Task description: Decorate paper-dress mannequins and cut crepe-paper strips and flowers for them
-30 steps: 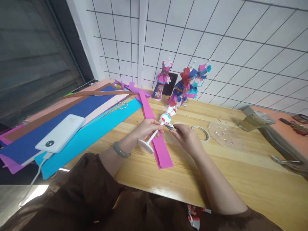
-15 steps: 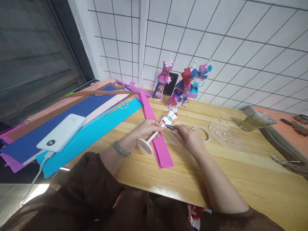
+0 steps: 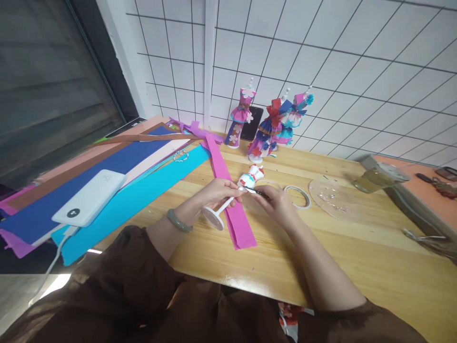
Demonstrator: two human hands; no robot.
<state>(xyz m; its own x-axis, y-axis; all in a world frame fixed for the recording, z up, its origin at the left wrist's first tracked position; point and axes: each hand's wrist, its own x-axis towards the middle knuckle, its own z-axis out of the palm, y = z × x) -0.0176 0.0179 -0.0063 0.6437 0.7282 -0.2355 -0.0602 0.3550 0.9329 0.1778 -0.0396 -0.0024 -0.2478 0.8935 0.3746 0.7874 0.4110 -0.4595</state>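
Observation:
My left hand [image 3: 225, 189] pinches a small white dress-form mannequin [image 3: 213, 218] around its lower body and stand. The mannequin is tilted, its round base towards me and its top pointing away. Its white paper dress [image 3: 248, 179] has red and light blue trim. In my right hand [image 3: 276, 202] are slim black tweezers [image 3: 256, 191], their tips at the dress's lower edge beside my left fingertips. My fingers hide what the tips touch. Beneath the hands lies a folded magenta crepe paper strip [image 3: 240, 228].
Crepe paper sheets [image 3: 150, 190] cover the left, with a white power bank [image 3: 89, 197] and a beaded ring [image 3: 181, 156] on top. Dressed mannequins [image 3: 240, 116] and a phone [image 3: 253, 123] stand behind. A tape roll [image 3: 298, 188], a clear dish of sequins [image 3: 321, 190] and a drink cup [image 3: 374, 178] sit right.
The tweezers have turned slightly and their tips have shifted along the dress's lower edge. My left hand keeps its hold on the mannequin. The view has moved a little.

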